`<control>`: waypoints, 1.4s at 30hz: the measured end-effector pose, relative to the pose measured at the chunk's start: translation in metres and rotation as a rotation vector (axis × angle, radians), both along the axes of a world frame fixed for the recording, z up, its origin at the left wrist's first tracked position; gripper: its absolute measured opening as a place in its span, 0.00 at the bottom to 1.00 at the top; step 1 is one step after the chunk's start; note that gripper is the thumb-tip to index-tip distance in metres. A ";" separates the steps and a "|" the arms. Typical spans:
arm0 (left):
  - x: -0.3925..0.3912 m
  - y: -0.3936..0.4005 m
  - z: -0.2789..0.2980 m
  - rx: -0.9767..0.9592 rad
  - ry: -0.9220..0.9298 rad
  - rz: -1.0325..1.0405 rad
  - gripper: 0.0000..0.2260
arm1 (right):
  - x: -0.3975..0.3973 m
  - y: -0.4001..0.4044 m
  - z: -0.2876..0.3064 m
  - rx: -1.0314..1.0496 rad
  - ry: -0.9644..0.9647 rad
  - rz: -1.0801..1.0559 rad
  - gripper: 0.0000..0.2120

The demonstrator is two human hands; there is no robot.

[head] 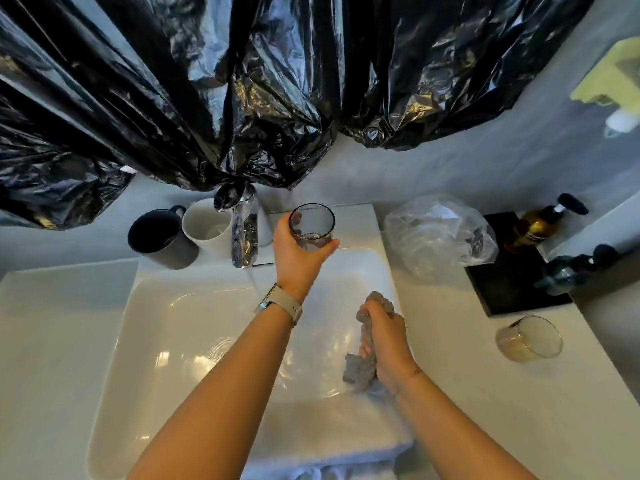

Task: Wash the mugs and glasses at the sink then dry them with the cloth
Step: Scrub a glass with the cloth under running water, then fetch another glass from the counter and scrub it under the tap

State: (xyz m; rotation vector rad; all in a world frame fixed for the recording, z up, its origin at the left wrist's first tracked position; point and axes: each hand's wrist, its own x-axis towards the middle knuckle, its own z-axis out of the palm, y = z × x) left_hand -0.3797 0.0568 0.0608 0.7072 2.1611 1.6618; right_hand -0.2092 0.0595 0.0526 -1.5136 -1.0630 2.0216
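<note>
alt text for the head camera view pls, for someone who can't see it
Over a white sink, the left hand holds a clear glass upright beside the running tap, while the right hand grips a bunched grey cloth. A dark mug and a white mug stand behind the basin; another glass sits on the counter to the right.

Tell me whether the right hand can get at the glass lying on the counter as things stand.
Probably not yet: the right hand grips the grey cloth, so it has no free fingers. The path to the tipped glass on the counter looks open.
</note>
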 end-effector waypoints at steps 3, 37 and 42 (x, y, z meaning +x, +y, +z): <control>-0.011 0.015 -0.011 -0.035 0.017 0.052 0.37 | 0.002 0.010 0.002 -0.049 0.062 0.016 0.21; 0.261 -0.019 -0.031 -0.156 -0.321 -0.235 0.11 | 0.250 0.071 0.045 0.185 0.069 -0.078 0.11; 0.308 0.048 -0.053 -0.304 -0.164 -0.413 0.16 | 0.296 0.120 0.033 0.132 0.038 -0.077 0.14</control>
